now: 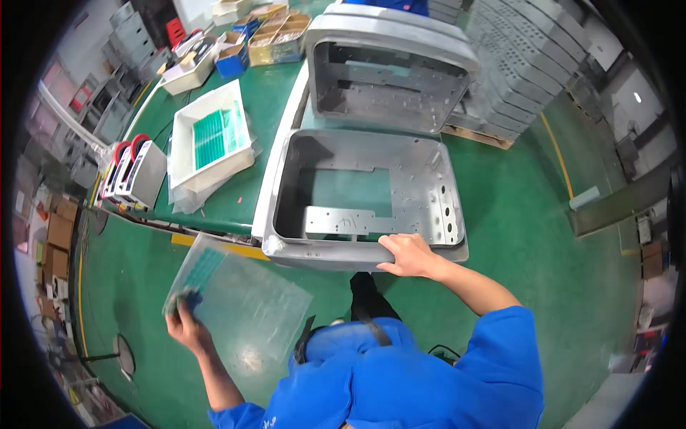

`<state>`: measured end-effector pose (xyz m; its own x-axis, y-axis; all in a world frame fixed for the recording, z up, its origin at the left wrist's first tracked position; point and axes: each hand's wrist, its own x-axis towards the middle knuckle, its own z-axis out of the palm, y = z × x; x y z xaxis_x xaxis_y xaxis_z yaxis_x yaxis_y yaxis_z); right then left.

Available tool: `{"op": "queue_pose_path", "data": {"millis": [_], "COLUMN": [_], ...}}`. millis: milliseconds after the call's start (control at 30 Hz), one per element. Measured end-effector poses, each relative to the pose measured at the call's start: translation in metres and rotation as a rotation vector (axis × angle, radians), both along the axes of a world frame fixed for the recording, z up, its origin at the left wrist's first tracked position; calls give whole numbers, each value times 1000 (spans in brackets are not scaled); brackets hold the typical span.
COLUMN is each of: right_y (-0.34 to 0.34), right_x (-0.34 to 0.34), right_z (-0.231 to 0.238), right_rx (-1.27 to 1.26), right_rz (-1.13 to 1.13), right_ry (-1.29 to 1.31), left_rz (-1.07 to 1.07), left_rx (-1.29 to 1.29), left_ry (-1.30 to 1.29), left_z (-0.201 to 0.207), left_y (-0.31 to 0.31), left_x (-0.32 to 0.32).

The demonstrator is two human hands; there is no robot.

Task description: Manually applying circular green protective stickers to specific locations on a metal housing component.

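At the lower left my left hand (187, 330) is closed on the edge of a clear plastic bag (257, 307), which hangs over the floor. Teal strips (204, 268) show through its upper part. Something dark blue sits at my fingertips; I cannot make out what. My right hand (409, 256) rests its fingers over the front rim of a grey metal housing (321, 250), thumb pointing left. Inside this housing are a large rectangular cutout, a light metal bracket (339, 220) and a strip with holes (446, 207). A second grey shell (389, 36) is tilted up behind it.
On the green table (236, 196) at left stand a white tray (246, 154) of teal strips, white boxes with red rings (143, 175), and cartons of small parts (279, 43). Stacked grey housings (514, 64) stand on a pallet at back right. A post (614, 204) rises at right.
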<state>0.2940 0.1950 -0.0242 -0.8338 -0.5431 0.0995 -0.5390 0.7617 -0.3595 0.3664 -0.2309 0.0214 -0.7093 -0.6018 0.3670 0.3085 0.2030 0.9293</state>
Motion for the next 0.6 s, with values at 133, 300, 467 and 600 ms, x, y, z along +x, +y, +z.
{"op": "queue_pose_path", "data": {"millis": [133, 300, 467, 600], "right_y": [10, 58, 71, 46], "right_x": [-37, -62, -132, -168], "right_z": [-35, -23, 82, 66], "right_rx": [-6, -162, -600, -573], "right_rz": [80, -50, -305, -129], "right_ry": [-31, -105, 120, -114], "left_rz": [-185, -540, -769, -860], "left_rx": [63, 103, 207, 72], "left_ry": [-64, -353, -473, -519], "left_z": [14, 8, -16, -22], "left_y": [86, 202, 258, 282], "left_x": [-83, -169, -207, -226]}}
